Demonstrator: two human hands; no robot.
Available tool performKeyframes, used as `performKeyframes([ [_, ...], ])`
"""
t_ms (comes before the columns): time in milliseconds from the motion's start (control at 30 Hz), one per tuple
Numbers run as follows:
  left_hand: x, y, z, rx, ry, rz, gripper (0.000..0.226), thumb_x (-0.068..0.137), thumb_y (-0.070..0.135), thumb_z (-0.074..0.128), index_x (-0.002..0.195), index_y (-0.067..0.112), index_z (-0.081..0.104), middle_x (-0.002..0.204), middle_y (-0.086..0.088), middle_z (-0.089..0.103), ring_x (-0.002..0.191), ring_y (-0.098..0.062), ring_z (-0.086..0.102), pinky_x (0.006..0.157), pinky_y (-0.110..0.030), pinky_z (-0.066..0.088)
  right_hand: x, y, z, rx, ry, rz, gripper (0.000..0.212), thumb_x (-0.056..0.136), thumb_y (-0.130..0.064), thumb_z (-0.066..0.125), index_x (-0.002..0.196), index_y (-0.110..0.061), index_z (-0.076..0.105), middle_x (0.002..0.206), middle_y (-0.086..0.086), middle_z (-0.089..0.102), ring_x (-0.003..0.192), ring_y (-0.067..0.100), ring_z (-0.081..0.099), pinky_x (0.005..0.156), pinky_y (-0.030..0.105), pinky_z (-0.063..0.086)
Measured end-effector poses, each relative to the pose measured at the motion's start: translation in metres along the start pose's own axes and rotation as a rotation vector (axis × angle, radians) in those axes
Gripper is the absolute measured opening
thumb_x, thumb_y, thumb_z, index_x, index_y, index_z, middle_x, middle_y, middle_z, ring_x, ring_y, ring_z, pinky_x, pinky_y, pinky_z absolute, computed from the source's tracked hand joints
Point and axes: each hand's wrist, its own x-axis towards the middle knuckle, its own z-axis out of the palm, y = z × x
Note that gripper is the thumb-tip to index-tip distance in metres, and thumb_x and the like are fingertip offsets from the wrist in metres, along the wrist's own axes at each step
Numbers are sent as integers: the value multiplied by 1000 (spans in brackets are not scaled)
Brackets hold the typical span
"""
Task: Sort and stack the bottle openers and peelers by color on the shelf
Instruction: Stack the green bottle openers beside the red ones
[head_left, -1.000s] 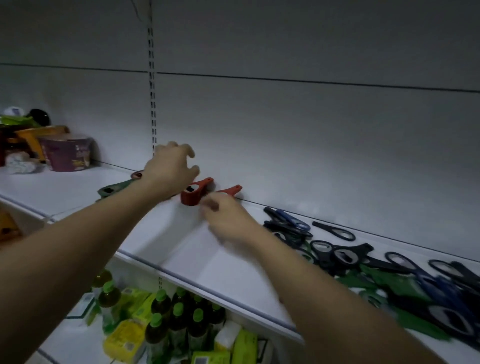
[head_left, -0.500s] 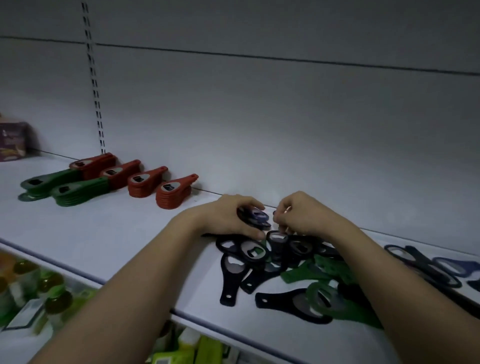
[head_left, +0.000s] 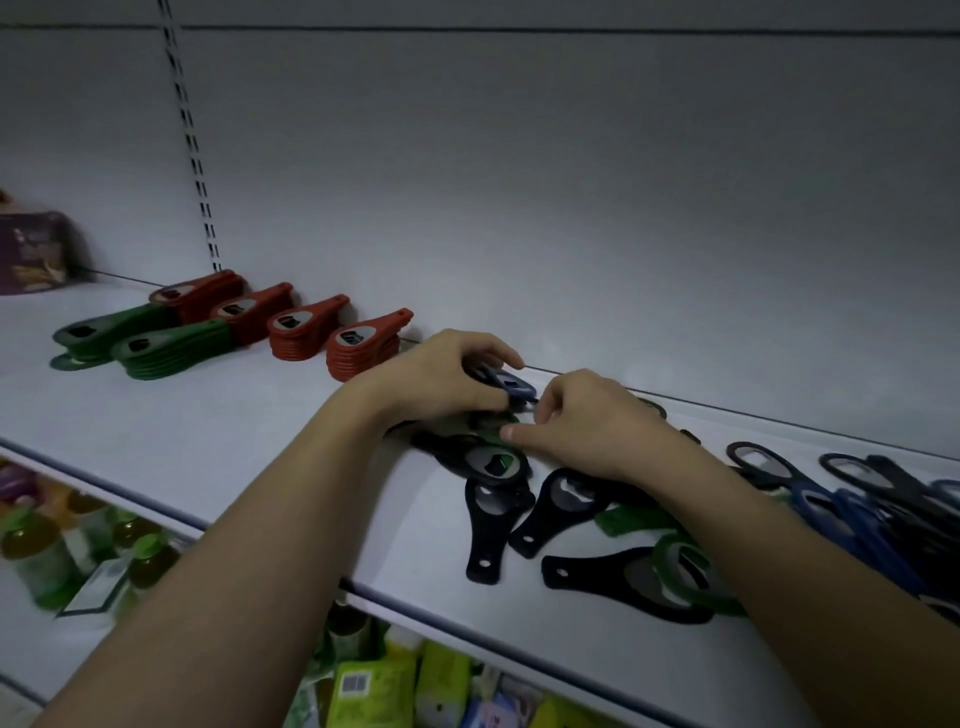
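On the white shelf (head_left: 218, 436), the left hand (head_left: 436, 382) curls its fingers round a blue opener (head_left: 511, 383) lifted just above the loose pile (head_left: 597, 519) (black, green and blue openers mixed). The right hand (head_left: 582, 421), just right of that opener, has its fingers curled with thumb and forefinger close at the opener's end; whether they pinch it cannot be told. Left of the pile, well apart, stand red stacks (head_left: 317, 332) and green stacks (head_left: 166, 348).
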Motion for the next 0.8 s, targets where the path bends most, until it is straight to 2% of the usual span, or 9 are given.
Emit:
performKeyframes([
  [67, 1, 1, 1, -13, 57, 36, 31, 84, 19, 70, 113, 30, 69, 108, 12, 68, 97, 2, 64, 84, -13, 48, 3, -2, 4, 37, 6, 5, 49, 79, -57, 69, 87, -8, 68, 85, 7, 69, 79, 25, 63, 75, 39, 52],
  [167, 5, 1, 2, -28, 74, 50, 22, 88, 25, 70, 109, 28, 71, 104, 13, 70, 92, 4, 64, 80, -11, 47, 8, -9, 14, 16, 13, 3, 46, 74, -65, 64, 67, -23, 46, 72, -4, 54, 78, 23, 55, 72, 37, 44],
  [267, 8, -1, 3, -40, 48, 32, 20, 89, 25, 68, 109, 27, 71, 104, 9, 72, 96, 0, 65, 82, -11, 48, 13, -12, 16, 46, -43, -11, 42, 77, -52, 66, 64, -24, 38, 69, -4, 49, 79, 25, 54, 77, 38, 46],
  [400, 6, -2, 5, -10, -12, 15, 26, 89, 15, 69, 114, 22, 70, 107, 6, 71, 101, -5, 64, 84, -11, 49, 14, -5, 3, 132, -95, -11, 40, 82, -30, 72, 60, -20, 40, 53, -4, 39, 49, 15, 40, 47, 26, 32],
  [467, 5, 0, 5, -12, -5, 12, 25, 89, 18, 69, 114, 22, 70, 107, 6, 71, 101, -5, 64, 79, -6, 47, 13, -1, 3, 174, -41, -49, 28, 83, -25, 73, 70, -16, 49, 59, -2, 45, 53, 16, 45, 48, 27, 34],
  [533, 1, 8, 4, -44, 98, 30, 21, 91, 26, 67, 112, 25, 71, 106, 10, 72, 100, -1, 65, 77, -4, 46, 10, 1, 0, 250, 70, -87, 16, 84, -23, 73, 87, -17, 59, 76, 0, 59, 68, 17, 56, 58, 27, 41],
  [600, -4, 24, 2, -186, 167, 70, 21, 95, 31, 62, 114, 25, 70, 107, 13, 72, 97, 7, 64, 76, -5, 46, 6, 8, -16, 405, 180, -146, 11, 85, -19, 73, 94, -23, 68, 82, 1, 68, 65, 11, 58, 59, 22, 42],
  [700, -3, 57, 11, -304, -10, 138, 25, 92, 24, 68, 114, 14, 70, 99, -1, 75, 80, -2, 68, 69, -14, 52, -2, 31, -54, 470, 255, -262, 14, 84, -12, 74, 95, -22, 75, 81, 2, 71, 55, 2, 56, 52, 13, 42],
  [800, 20, 91, 32, -273, -100, 199, 16, 89, 8, 70, 103, 0, 69, 87, -14, 75, 66, -12, 65, 60, -21, 53, -12, 62, -86, 533, 297, -268, 23, 85, -8, 74, 106, -18, 68, 100, 5, 66, 68, 11, 63, 59, 17, 52],
])
